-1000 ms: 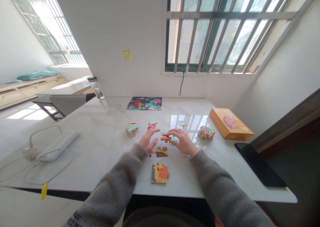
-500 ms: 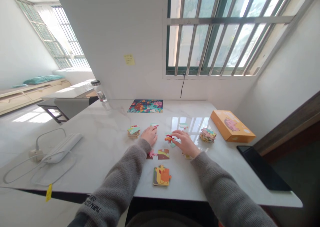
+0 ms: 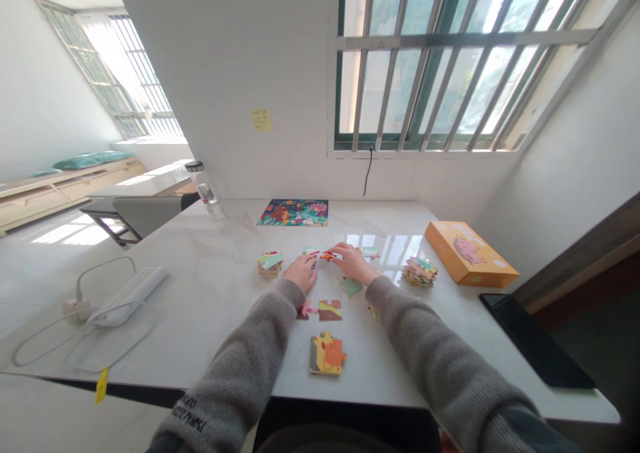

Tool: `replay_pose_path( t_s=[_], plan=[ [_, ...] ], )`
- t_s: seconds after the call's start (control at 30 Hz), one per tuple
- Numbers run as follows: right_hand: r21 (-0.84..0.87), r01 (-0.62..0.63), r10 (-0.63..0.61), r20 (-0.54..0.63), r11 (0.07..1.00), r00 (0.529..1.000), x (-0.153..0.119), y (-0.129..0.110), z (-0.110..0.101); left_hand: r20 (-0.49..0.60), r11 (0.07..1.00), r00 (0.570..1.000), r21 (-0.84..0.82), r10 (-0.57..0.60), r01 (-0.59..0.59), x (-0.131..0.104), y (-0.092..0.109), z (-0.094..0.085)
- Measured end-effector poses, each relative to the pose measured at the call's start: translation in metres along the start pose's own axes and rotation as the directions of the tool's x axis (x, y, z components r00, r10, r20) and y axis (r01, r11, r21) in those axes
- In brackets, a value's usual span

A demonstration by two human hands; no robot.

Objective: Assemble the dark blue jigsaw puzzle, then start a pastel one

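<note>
My right hand [image 3: 351, 261] pinches a red and orange puzzle piece [image 3: 327, 256] at the upper middle of the table. My left hand [image 3: 302, 273] has its fingers curled down on a light-green puzzle piece [image 3: 311, 250], partly hidden under them. The two pieces are side by side; whether they interlock I cannot tell. Below my right hand lies a green puzzle piece [image 3: 351, 286]. A pink piece [image 3: 307, 310] and a brown and green piece [image 3: 331, 310] lie nearer to me. Closest is a small stack of yellow and orange pieces [image 3: 327, 354].
Stacks of pieces stand at left [image 3: 270, 264] and right [image 3: 420, 272]. A colourful picture sheet [image 3: 293, 212] lies at the back, with a bottle [image 3: 202, 184] to its left. An orange box [image 3: 470, 253] and a black tablet-like slab [image 3: 537, 340] are right; a power strip [image 3: 131, 295] is left.
My right hand has moved up and left with the red and orange piece, bringing it beside the piece under my left hand. The green piece below is now uncovered. My left hand has barely moved.
</note>
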State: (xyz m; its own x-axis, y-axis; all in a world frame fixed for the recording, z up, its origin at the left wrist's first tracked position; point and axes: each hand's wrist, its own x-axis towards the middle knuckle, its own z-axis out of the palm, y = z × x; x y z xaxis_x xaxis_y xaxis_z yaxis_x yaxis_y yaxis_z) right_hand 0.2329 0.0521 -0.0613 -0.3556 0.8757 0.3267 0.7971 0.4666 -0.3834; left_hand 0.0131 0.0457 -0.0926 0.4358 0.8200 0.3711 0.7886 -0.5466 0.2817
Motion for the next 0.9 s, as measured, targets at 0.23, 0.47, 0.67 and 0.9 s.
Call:
replay_pose_path(
  t_s=[0.23,0.47,0.67,0.9],
  plan=[
    [-0.110,-0.032,0.040,0.073,0.993,0.996,0.023,-0.002,0.014,0.002,1.000,1.000,-0.017,-0.014,0.014,0.000,0.002,0.000],
    [-0.179,-0.030,0.049,0.107,0.983,0.993,0.025,0.003,0.020,0.025,1.000,0.999,0.007,-0.022,0.021,0.001,0.004,-0.004],
    [-0.212,-0.003,0.038,0.160,0.977,0.986,0.026,0.000,0.020,0.006,1.000,1.000,0.013,-0.023,0.023,0.002,0.003,-0.002],
    [-0.294,0.020,0.033,0.174,0.956,0.984,0.021,-0.009,0.017,0.027,0.997,0.999,0.074,-0.040,0.038,0.002,0.009,-0.004]
  ],
)
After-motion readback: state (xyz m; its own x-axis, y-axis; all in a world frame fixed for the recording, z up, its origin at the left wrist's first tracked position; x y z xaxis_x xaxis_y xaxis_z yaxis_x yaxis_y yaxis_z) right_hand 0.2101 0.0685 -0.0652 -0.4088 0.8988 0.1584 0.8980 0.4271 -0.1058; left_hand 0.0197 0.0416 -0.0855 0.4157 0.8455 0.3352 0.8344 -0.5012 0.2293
